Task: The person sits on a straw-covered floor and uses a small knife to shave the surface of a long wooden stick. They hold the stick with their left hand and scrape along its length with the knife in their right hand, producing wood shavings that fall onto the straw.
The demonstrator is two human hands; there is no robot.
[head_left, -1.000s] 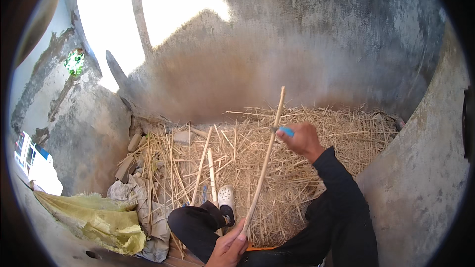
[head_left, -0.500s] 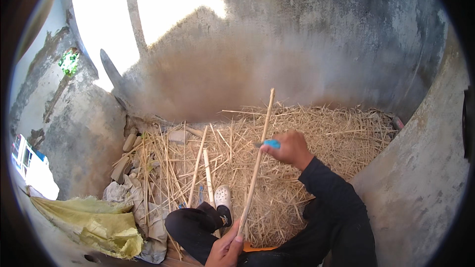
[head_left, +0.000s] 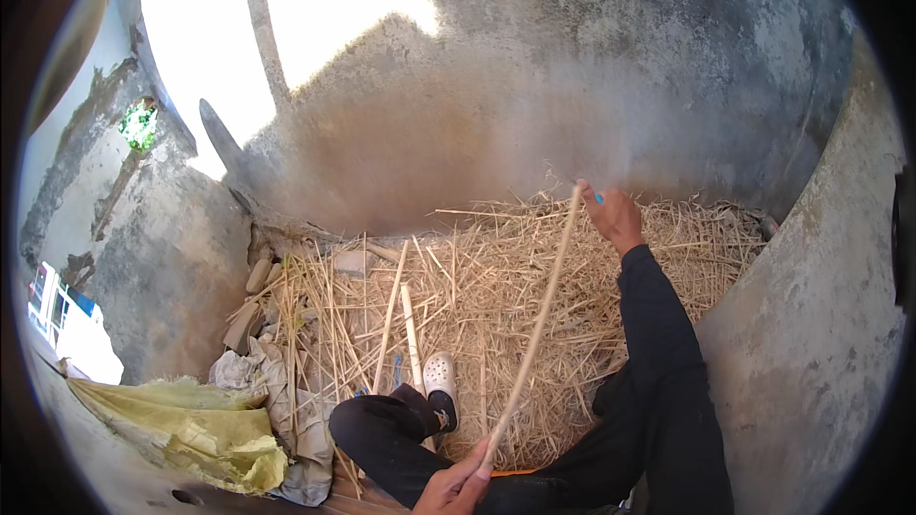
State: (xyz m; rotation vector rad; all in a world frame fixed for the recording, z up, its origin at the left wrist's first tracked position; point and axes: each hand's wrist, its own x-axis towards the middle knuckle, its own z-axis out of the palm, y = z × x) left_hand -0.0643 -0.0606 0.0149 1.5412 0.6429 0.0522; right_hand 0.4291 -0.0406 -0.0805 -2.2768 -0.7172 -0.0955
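Observation:
A long, thin, pale wooden stick [head_left: 542,324] slants up and to the right over my lap, slightly bent. My left hand [head_left: 456,488] grips its lower end at the bottom edge, thumb pressed along it. At the far tip is my right hand [head_left: 615,219], closed round a small knife with a blue handle [head_left: 599,198]. Fingers hide most of that handle, and the blade is too small to make out clearly. A fine curled shaving [head_left: 550,175] shows near the tip.
Straw-like shavings [head_left: 668,253] cover the floor up to the concrete wall [head_left: 611,86]. Left of my pale clog [head_left: 440,377] lie several strips [head_left: 412,329]. A yellowish cloth [head_left: 181,429] lies at lower left beside grey sacking [head_left: 310,458]. Another wall [head_left: 801,324] closes the right side.
My right hand has slid with the knife from the stick's middle up and right to its far tip. The stick leans further right, and my left hand has shifted slightly right.

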